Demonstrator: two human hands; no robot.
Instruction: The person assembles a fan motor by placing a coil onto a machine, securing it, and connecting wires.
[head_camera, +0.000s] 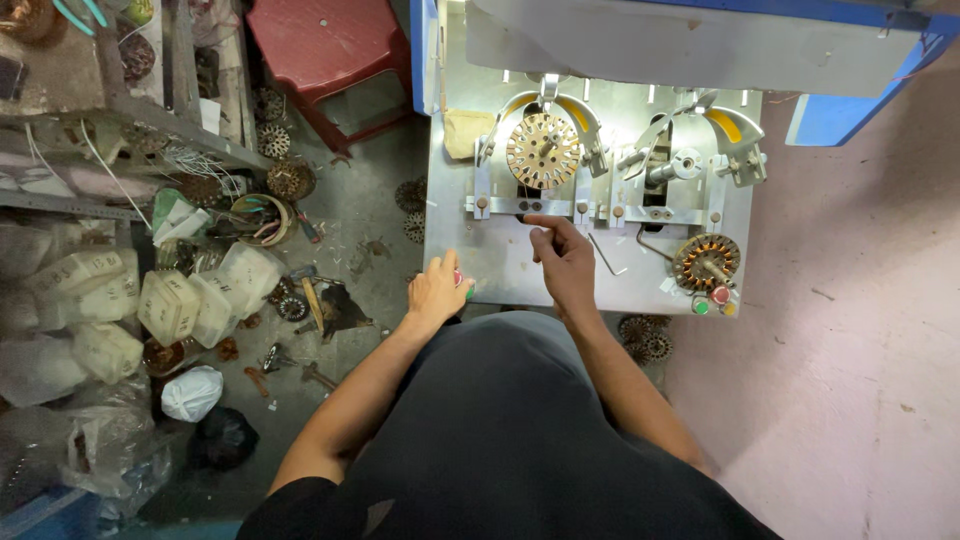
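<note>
Left hand (436, 292) curled over red/green buttons (462, 284) at bench edge, grip unclear. Right hand (565, 262) loosely fisted, empty, forefinger out. Bare stator core (543, 150) on spindle just beyond it: prob. heavy, rigid, sharp-toothed; grip outer rim.

Left hand (436, 290): covers a red and green object at the near edge of the desk (500, 265); only slivers of colour show past the fingers, and its kind cannot be told. Right hand (566, 262): fingers curl inward, hiding whatever lies under the fingertips; contact with the metal bar above is uncertain. Blue machine housing (700, 30): cut off by the upper edge. Red stool (325, 45): top cropped by the same edge. Plastic bags (60, 300) at left: contents blurred, and the pile runs out of view. Small gear-like discs (645, 340) by the right forearm: partly hidden behind the arm and desk.
</note>
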